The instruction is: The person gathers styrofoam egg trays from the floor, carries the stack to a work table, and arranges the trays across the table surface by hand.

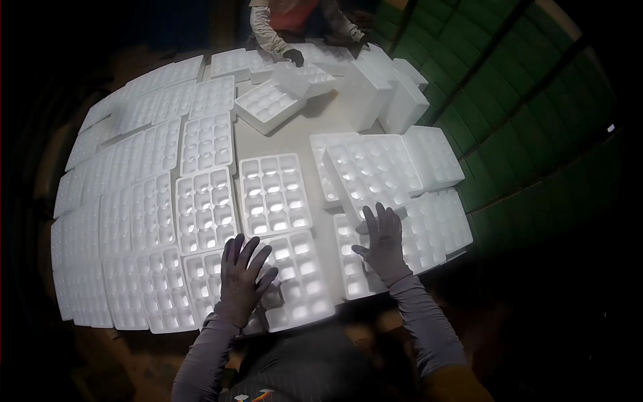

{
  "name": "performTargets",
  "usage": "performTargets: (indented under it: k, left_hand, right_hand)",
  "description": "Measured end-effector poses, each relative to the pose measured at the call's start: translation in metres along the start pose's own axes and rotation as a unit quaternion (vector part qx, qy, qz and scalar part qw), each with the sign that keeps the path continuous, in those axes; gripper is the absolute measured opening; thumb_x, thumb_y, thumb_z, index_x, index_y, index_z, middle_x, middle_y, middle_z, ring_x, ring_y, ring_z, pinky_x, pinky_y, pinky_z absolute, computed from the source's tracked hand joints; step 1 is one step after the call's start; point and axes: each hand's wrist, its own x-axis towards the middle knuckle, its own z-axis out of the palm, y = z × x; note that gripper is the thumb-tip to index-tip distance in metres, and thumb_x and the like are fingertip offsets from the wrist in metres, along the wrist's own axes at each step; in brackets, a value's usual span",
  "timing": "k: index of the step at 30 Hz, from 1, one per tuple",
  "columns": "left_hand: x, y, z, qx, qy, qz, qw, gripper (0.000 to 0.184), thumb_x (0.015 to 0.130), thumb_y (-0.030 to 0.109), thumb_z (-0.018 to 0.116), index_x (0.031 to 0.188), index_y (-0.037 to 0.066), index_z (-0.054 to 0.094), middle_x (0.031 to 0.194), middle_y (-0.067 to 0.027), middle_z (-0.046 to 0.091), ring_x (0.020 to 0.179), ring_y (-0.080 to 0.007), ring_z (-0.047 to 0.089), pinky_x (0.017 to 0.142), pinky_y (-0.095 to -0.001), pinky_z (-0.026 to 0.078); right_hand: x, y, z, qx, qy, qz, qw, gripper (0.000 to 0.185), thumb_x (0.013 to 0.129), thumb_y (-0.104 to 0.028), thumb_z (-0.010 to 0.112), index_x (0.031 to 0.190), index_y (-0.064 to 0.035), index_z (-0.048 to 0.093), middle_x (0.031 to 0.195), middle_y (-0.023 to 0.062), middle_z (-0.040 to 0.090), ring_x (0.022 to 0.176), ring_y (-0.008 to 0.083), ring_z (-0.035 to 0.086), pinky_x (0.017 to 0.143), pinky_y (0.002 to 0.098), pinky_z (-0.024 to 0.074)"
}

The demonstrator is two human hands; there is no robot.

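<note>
Table (260,143) mostly hidden by white trays (275,194); hands (244,280) obscure some.

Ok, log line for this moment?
left hand: spread, at near-edge trays | right hand: spread, at tilted tray | co-worker: at far-side trays | table: rows of compartmented trays

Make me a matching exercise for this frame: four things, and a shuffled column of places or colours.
1. Left hand
2. Right hand
3. Other person
4. Slatted panels

A. Green
B. At the near end of a tilted white tray
C. Across the table
D. Over white trays, left of the bare table strip

Pairs: 1-D, 2-B, 3-C, 4-A
</note>
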Motion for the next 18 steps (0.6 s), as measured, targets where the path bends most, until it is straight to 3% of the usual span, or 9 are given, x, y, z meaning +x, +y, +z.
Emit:
performTargets:
  k: [2, 3, 6, 9, 11, 13, 15, 17, 18]
  left_hand:
    - [0.07, -0.006, 0.049, 0.009, -0.008, -0.012, 1.0, 0.053, 0.084, 0.026, 0.073, 0.132, 0.014, 0.056, 0.14, -0.0151, 0.048, 0.137, -0.0431, 0.035, 0.113, -0.0575, 0.029]
    - [0.099, -0.017, 0.079, 0.023, -0.013, -0.036, 0.999, 0.055, 0.087, 0.031, 0.07, 0.136, 0.016, 0.053, 0.143, -0.0154, 0.047, 0.139, -0.043, 0.033, 0.114, -0.0574, 0.026]
    - [0.157, -0.044, 0.145, 0.143, -0.07, -0.189, 0.969, 0.061, 0.095, 0.049, 0.055, 0.149, 0.024, 0.041, 0.156, -0.0147, 0.034, 0.145, -0.0421, 0.024, 0.118, -0.0574, 0.013]
    - [0.194, -0.035, 0.182, 0.119, -0.069, -0.052, 0.989, 0.06, 0.097, 0.051, 0.05, 0.149, 0.024, 0.041, 0.157, -0.0119, 0.034, 0.148, -0.0389, 0.021, 0.118, -0.0586, 0.01]
    - [0.212, -0.003, 0.191, 0.236, -0.109, 0.043, 0.965, 0.058, 0.098, 0.052, 0.046, 0.148, 0.023, 0.043, 0.155, -0.0096, 0.036, 0.148, -0.0365, 0.02, 0.119, -0.0575, 0.007]
    - [0.221, 0.013, 0.205, 0.182, -0.267, -0.014, 0.946, 0.056, 0.098, 0.054, 0.043, 0.144, 0.022, 0.047, 0.153, -0.0082, 0.04, 0.148, -0.0345, 0.021, 0.119, -0.057, 0.004]
    - [0.202, 0.025, 0.203, 0.166, -0.175, -0.002, 0.97, 0.055, 0.097, 0.057, 0.045, 0.131, 0.017, 0.06, 0.145, -0.008, 0.049, 0.141, -0.0358, 0.031, 0.118, -0.0592, 0.013]
    - [0.198, 0.028, 0.177, 0.087, -0.198, 0.0, 0.976, 0.048, 0.096, 0.052, 0.052, 0.122, 0.014, 0.063, 0.133, -0.0086, 0.057, 0.134, -0.0335, 0.042, 0.116, -0.0573, 0.024]
    - [0.213, 0.017, 0.163, 0.077, -0.159, 0.002, 0.984, 0.043, 0.095, 0.047, 0.055, 0.119, 0.013, 0.064, 0.128, -0.0088, 0.06, 0.129, -0.0315, 0.047, 0.114, -0.0543, 0.028]
  right_hand:
    - [0.024, 0.063, 0.045, 0.008, 0.024, -0.055, 0.998, 0.096, 0.074, -0.037, 0.08, 0.153, -0.0192, 0.029, 0.157, 0.0142, 0.024, 0.14, 0.0375, 0.028, 0.114, 0.055, 0.0237]
    - [0.03, 0.07, 0.042, 0.035, 0.014, -0.058, 0.998, 0.08, 0.074, -0.032, 0.08, 0.144, -0.02, 0.043, 0.153, 0.0141, 0.033, 0.139, 0.0371, 0.031, 0.116, 0.0541, 0.0221]
    - [0.033, 0.097, 0.067, 0.05, 0.04, -0.117, 0.991, 0.051, 0.072, -0.021, 0.08, 0.118, -0.018, 0.058, 0.142, 0.0127, 0.047, 0.13, 0.032, 0.043, 0.112, 0.0492, 0.0307]
    - [0.036, 0.101, 0.033, 0.146, 0.033, -0.086, 0.985, 0.045, 0.067, -0.009, 0.08, 0.108, -0.0162, 0.062, 0.135, 0.0136, 0.052, 0.116, 0.0282, 0.054, 0.102, 0.0445, 0.043]
    - [0.055, 0.103, 0.0, 0.192, 0.014, -0.055, 0.98, 0.045, 0.066, -0.003, 0.077, 0.108, -0.0137, 0.063, 0.135, 0.0179, 0.052, 0.116, 0.0318, 0.056, 0.096, 0.0443, 0.0464]
    - [0.08, 0.109, -0.017, 0.214, 0.057, -0.045, 0.974, 0.046, 0.067, -0.001, 0.076, 0.109, -0.0123, 0.063, 0.136, 0.0196, 0.051, 0.117, 0.0341, 0.055, 0.095, 0.045, 0.0471]
    - [0.112, 0.116, -0.022, 0.22, 0.1, -0.07, 0.968, 0.047, 0.069, 0.001, 0.074, 0.113, -0.0109, 0.063, 0.137, 0.0199, 0.05, 0.112, 0.0358, 0.055, 0.093, 0.0451, 0.0487]
    - [0.136, 0.12, -0.02, 0.253, 0.092, -0.056, 0.961, 0.048, 0.07, 0.001, 0.074, 0.115, -0.0113, 0.064, 0.138, 0.0189, 0.05, 0.115, 0.0356, 0.054, 0.093, 0.0447, 0.0491]
    - [0.145, 0.119, -0.018, 0.249, 0.093, -0.06, 0.962, 0.048, 0.07, 0.0, 0.074, 0.115, -0.0116, 0.064, 0.137, 0.0185, 0.05, 0.115, 0.0354, 0.055, 0.093, 0.0447, 0.0491]
